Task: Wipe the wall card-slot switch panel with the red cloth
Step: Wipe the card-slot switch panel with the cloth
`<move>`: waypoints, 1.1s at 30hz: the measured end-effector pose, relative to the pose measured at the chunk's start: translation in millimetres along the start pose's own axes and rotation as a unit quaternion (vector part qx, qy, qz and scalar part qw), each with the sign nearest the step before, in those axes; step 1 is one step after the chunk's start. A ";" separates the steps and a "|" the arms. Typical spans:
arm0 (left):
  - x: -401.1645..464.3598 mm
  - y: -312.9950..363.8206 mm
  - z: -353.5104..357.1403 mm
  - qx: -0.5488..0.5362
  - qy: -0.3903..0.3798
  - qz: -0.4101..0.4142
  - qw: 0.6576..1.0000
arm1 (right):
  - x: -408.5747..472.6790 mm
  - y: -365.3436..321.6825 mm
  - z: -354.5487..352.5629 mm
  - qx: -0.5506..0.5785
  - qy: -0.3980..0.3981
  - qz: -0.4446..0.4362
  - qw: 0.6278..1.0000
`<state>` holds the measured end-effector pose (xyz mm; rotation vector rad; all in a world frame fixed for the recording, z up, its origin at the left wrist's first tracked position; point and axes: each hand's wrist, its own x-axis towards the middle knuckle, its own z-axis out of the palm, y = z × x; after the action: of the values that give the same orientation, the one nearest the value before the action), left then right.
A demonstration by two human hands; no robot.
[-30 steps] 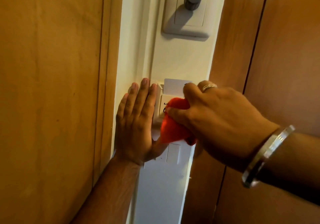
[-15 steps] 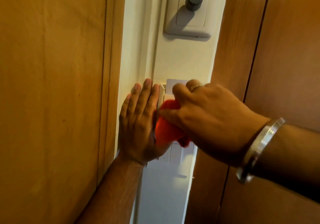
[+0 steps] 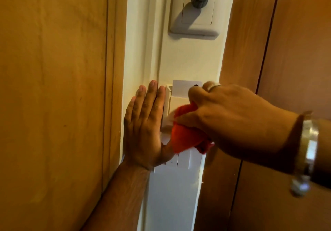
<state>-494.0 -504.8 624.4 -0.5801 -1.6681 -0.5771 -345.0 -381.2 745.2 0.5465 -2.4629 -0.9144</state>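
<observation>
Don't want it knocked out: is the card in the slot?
In: the card stands upright from the panel top, above the cloth in the right hand.

No legible text, label, brand or number.

The only mark that shows is a small dark arrowhead-like shape on the white card point(image 3: 186, 87) standing in the card-slot switch panel point(image 3: 168, 105); it sits at the card's right side, partly covered by the right hand point(image 3: 232, 121), and it cannot be told whether it is a full sign or part of one. A thin dark stroke shows on the panel face at the upper edge of the red cloth point(image 3: 186, 132), too small and too hidden to read. The knob plate point(image 3: 195, 23) higher on the wall bears no readable marking.
</observation>
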 end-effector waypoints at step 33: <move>-1.3 -2.3 1.5 0.010 0.011 -0.001 1.000 | -26.1 16.9 36.0 0.000 0.057 0.055 0.997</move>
<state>-496.4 -505.6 622.7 -0.5560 -1.6519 -0.5650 -346.4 -338.0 725.2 0.4457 -2.3649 -0.8168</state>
